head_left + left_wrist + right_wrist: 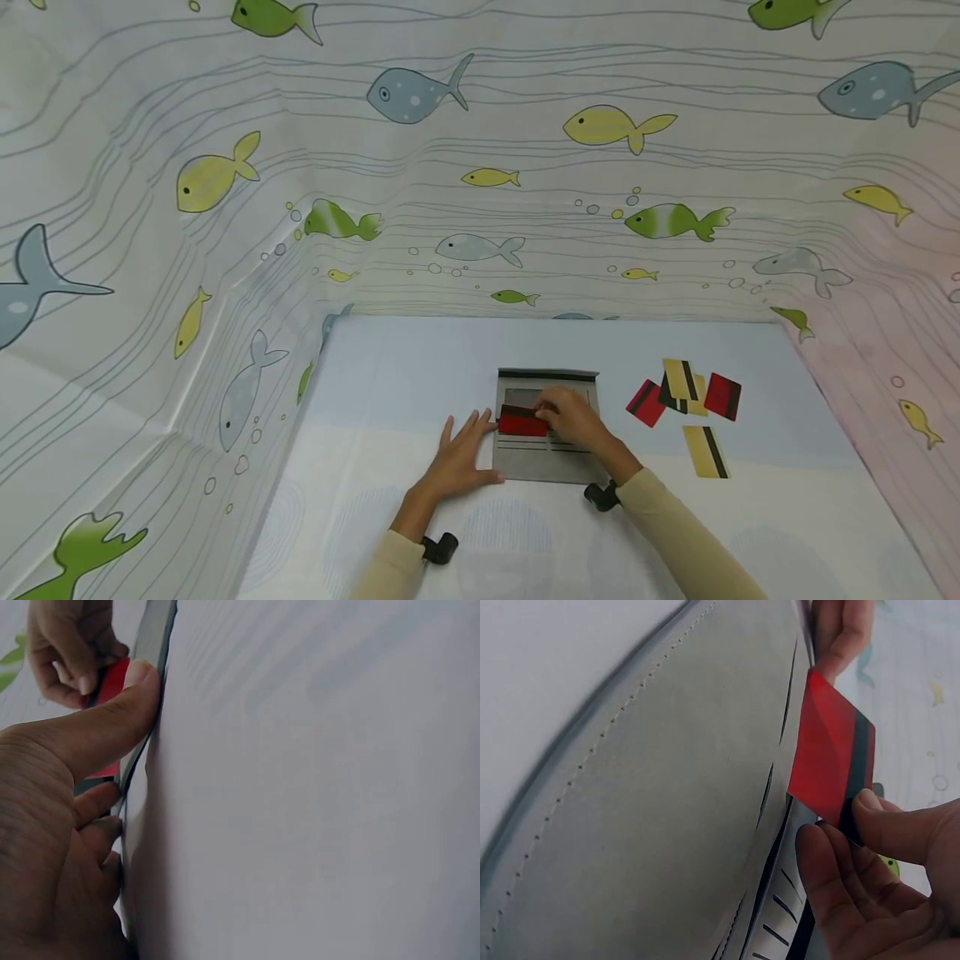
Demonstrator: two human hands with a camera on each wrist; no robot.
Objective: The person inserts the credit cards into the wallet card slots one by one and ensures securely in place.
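Observation:
A grey wallet with stitched edges and card slots lies unfolded on the table. My right hand pinches the right end of a red card between thumb and fingers. In the right wrist view the red card shows a black stripe, and its lower edge is at a slot of the wallet; how deep it sits is hidden. My left hand lies spread at the wallet's left edge. In the left wrist view, the left thumb is straight along that edge.
To the right lie several loose cards: a red card, another red card, a gold card overlapping a black one, and a gold card nearer me. A fish-patterned cloth surrounds the white table.

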